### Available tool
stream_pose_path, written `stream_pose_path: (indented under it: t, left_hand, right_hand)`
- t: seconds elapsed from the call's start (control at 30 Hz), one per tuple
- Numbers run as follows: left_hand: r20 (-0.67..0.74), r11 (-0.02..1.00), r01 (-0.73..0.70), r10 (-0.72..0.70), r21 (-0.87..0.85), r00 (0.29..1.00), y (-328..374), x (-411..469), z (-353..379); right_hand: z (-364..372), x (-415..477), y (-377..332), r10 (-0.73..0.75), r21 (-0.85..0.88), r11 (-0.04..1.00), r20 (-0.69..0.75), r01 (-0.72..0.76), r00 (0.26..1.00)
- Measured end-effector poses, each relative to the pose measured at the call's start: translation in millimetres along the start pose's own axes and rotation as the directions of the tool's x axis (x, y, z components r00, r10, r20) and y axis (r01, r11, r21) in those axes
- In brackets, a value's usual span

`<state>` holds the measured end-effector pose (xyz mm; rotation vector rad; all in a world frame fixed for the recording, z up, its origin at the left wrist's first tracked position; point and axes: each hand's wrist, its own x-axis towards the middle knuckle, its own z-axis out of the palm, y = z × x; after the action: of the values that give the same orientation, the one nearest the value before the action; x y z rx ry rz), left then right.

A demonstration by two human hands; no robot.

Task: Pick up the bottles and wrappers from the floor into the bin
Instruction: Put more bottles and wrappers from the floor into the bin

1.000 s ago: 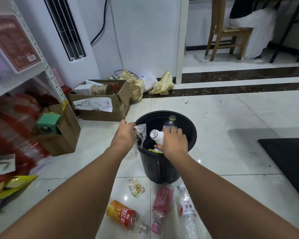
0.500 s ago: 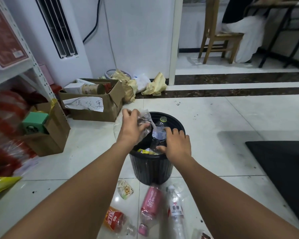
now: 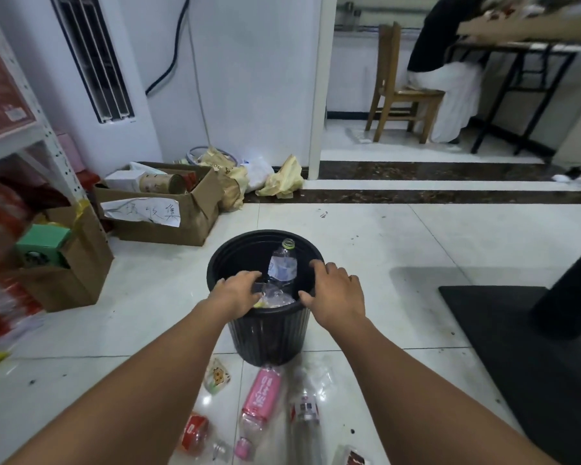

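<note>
White tiled floor [image 3: 399, 250] is carrying the bin [image 3: 265, 333] mid-frame, a pink bottle [image 3: 262, 394] lying below it; your left hand [image 3: 237, 290] and right hand [image 3: 336, 293] are hovering over its rim, fingers [image 3: 317, 266] loose, gripping nothing.

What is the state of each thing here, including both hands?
bin, upright, open, partly filled.
clear bottle, standing inside the bin.
clear wrapper, crumpled inside the bin.
left hand, over the rim, hold unclear.
right hand, open, fingers spread at the rim.
pink bottle, lying on the floor.
small wrapper, lying on the floor.
red-label bottle, lying on the floor.
</note>
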<state>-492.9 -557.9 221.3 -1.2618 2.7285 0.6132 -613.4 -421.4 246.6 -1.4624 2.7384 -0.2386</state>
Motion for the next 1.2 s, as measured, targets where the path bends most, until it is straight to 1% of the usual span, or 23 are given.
stream_pose_path:
  t: [0.1,0.2,0.33,0.43,0.67,0.93,1.03,1.2]
  left_hand:
    - [-0.067,0.995,0.015,-0.008,0.097,0.998,13.5,-21.8,-15.4]
    - [-0.124,0.985,0.008,0.013,0.172,0.992,30.9,-41.5,-29.1]
    - [-0.193,0.975,0.008,0.036,0.222,0.981,48.9,-69.2,-48.7]
    - [-0.237,0.976,-0.005,0.057,0.216,0.970,61.3,-97.9,-63.5]
    - [-0.310,0.980,-0.038,0.098,0.195,0.946,84.6,-188.4,-80.4]
    - [-0.390,0.981,-0.021,0.097,0.193,0.916,101.4,-286.3,-72.5]
    - [-0.390,0.983,-0.028,0.098,0.183,0.916,105.9,-311.9,-72.7]
    - [-0.453,0.984,-0.027,0.105,0.175,0.886,111.8,-340.1,-77.4]
  right_hand:
    - [-21.5,-8.6,-9.1,-0.063,-0.024,0.998,0.003,0.063,0.998]
    - [-46.5,-21.3,-14.7,-0.078,-0.035,0.996,0.007,0.079,0.997]
    - [-81.9,-44.2,-19.7,-0.092,-0.029,0.995,-0.036,0.091,0.995]
    - [-107.3,-69.5,-21.8,-0.106,-0.037,0.994,-0.075,0.104,0.992]
    - [-149.7,-150.5,-22.7,-0.124,-0.072,0.991,-0.105,0.116,0.987]
    - [-168.7,-242.4,-25.9,-0.110,-0.058,0.993,-0.123,0.103,0.986]
    - [-173.4,-268.0,-21.9,-0.095,-0.060,0.994,-0.108,0.089,0.990]
    - [-186.7,-288.0,-21.3,-0.100,-0.089,0.992,-0.150,0.087,0.984]
